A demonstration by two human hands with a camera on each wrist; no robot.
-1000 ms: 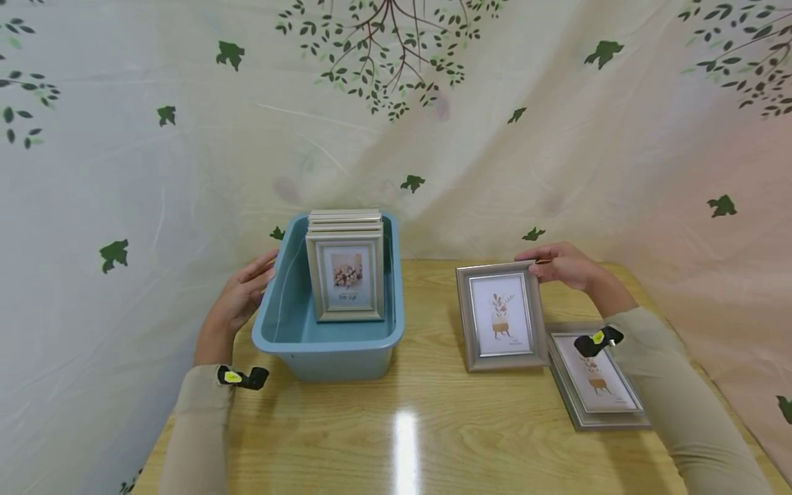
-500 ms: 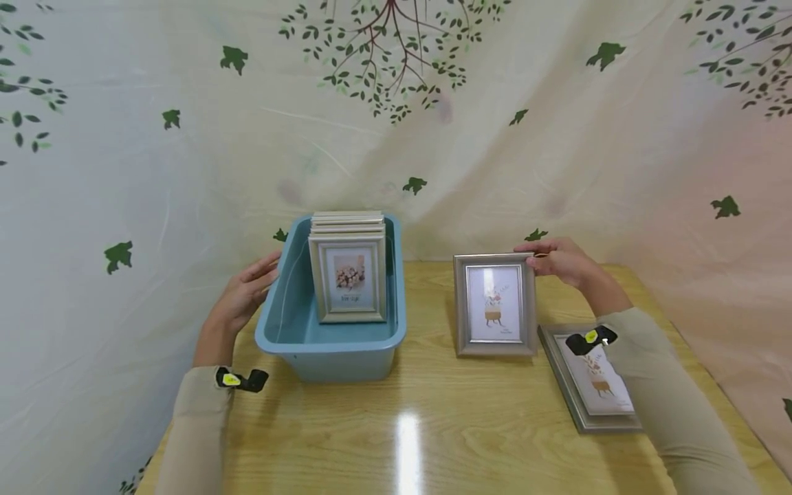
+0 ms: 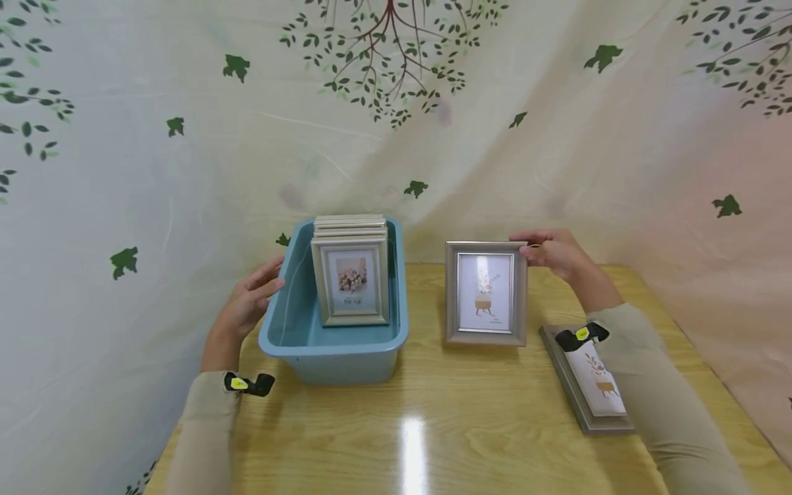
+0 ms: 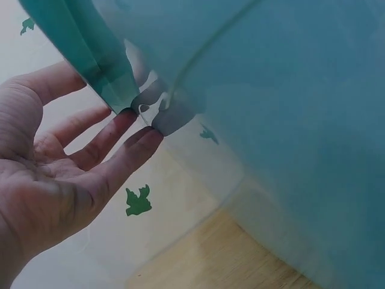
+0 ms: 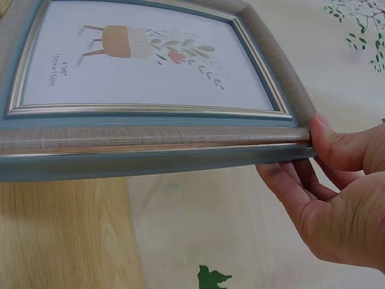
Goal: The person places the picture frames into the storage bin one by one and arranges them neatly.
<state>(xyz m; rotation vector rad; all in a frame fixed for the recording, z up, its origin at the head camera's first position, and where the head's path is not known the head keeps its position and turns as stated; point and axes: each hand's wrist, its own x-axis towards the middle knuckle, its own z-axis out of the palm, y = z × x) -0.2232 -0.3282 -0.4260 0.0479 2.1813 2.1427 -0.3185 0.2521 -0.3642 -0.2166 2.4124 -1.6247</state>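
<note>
As bin (image 3: 346, 368) is being held by left grip (image 3: 246, 299), picture frame (image 3: 485, 293) is being pinched by right grip (image 3: 557, 253) near far edge of table (image 3: 476, 412).

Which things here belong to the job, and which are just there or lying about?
Part of the job, apparently:
picture frame in the right hand
blue tub, left hand at its side
frames standing in the tub
likely the similar frame lying flat

Just there:
leaf-print cloth
table
wrist cameras
</note>
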